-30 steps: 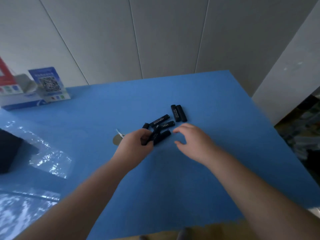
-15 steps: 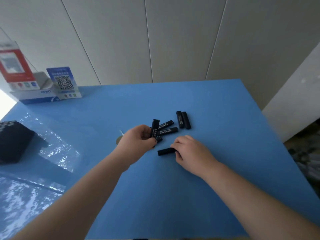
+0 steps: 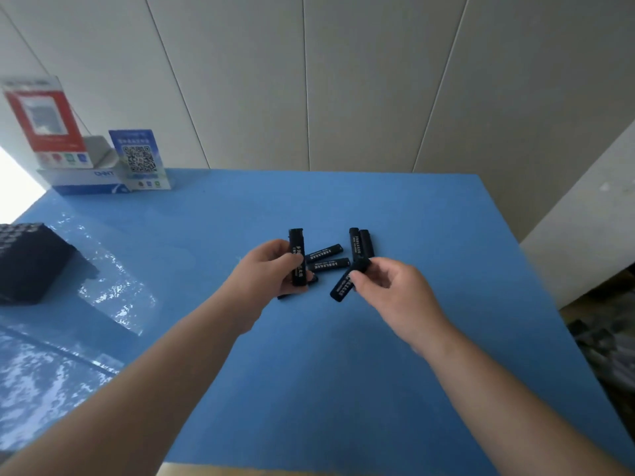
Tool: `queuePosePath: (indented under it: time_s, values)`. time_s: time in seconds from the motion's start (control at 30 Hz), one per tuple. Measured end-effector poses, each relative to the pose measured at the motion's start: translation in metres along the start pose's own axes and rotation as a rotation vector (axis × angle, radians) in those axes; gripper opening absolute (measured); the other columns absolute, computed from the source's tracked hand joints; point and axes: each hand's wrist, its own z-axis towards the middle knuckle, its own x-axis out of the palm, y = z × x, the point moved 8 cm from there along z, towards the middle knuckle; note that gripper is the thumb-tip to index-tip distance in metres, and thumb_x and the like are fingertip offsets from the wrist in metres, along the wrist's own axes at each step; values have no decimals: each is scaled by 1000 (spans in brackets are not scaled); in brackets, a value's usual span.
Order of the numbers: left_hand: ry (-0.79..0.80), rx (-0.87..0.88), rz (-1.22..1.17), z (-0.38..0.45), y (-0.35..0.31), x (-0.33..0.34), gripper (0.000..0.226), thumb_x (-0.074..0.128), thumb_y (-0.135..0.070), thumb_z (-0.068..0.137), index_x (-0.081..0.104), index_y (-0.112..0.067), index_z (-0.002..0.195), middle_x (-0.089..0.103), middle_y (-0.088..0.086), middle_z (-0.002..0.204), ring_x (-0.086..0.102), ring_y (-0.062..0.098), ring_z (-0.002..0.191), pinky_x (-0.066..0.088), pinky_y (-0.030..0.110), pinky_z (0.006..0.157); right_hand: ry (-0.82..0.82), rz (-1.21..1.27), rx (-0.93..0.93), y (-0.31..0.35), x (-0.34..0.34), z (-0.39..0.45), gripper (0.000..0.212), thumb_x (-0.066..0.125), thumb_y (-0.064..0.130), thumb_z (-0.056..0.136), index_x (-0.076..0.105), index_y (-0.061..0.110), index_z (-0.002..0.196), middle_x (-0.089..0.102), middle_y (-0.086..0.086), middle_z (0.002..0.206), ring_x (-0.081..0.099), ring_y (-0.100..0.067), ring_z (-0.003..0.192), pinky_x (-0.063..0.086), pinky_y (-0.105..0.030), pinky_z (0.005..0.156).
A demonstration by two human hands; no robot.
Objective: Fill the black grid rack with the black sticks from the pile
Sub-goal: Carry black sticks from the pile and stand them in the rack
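Note:
Several black sticks with white lettering lie in a small pile (image 3: 328, 259) near the middle of the blue table (image 3: 343, 389). My left hand (image 3: 264, 273) grips one black stick (image 3: 297, 249) upright, just left of the pile. My right hand (image 3: 395, 293) pinches another black stick (image 3: 345, 285) at its upper end, tilted, lifted off the table. Two more sticks (image 3: 360, 243) lie side by side behind my right hand. The black grid rack (image 3: 29, 261) stands at the far left edge, partly cut off.
A clear plastic sheet (image 3: 103, 290) covers the table's left part beside the rack. At the back left stand a blue QR-code card (image 3: 139, 159), a red sign (image 3: 41, 121) and a white and blue box (image 3: 86, 180). The table's right edge drops toward cluttered floor.
My right hand has lifted its stick off the table and tilted it. The left hand has raised its stick a little more upright. The camera has moved in closer.

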Motion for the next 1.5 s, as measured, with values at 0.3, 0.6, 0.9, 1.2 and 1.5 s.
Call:
queuePosePath:
  time_s: [0.3,0.6,0.9,1.2,1.5]
  values:
    - [-112,96,-49,-36,-6,-77,22,55,6,93,59,-9,108,63,10,89,72,24,88,58,37,83,150,104,-38,38,78,10,10,63,26,96,73,29,97,73,15,85,65,-1,82,48,-12,75]
    - [-317,87,-125,-100,4,-223,13,56,-9,99,62,-1,106,62,8,85,72,25,88,60,36,73,360,92,-111,99,222,-7,13,64,25,97,73,34,102,77,8,98,70,-12,93,56,-28,84]
    - [-322,148,-29,-168,15,-376,10,60,-7,96,70,-7,99,75,5,88,73,24,89,59,35,84,342,127,-131,148,369,-43,10,71,22,92,73,28,100,76,6,94,70,-11,87,57,-28,80]
    - [-293,148,23,-167,13,-467,20,62,-4,94,61,-9,113,66,24,112,71,29,99,58,40,87,258,126,-89,154,436,-43,9,70,20,92,72,28,98,76,6,92,68,-5,83,55,-29,81]
    - [-283,192,-2,-111,-19,-495,16,57,-12,99,67,-3,107,75,10,97,72,23,92,59,38,88,232,131,-105,171,460,16,10,69,18,93,72,27,96,76,9,93,66,-2,81,56,-27,82]
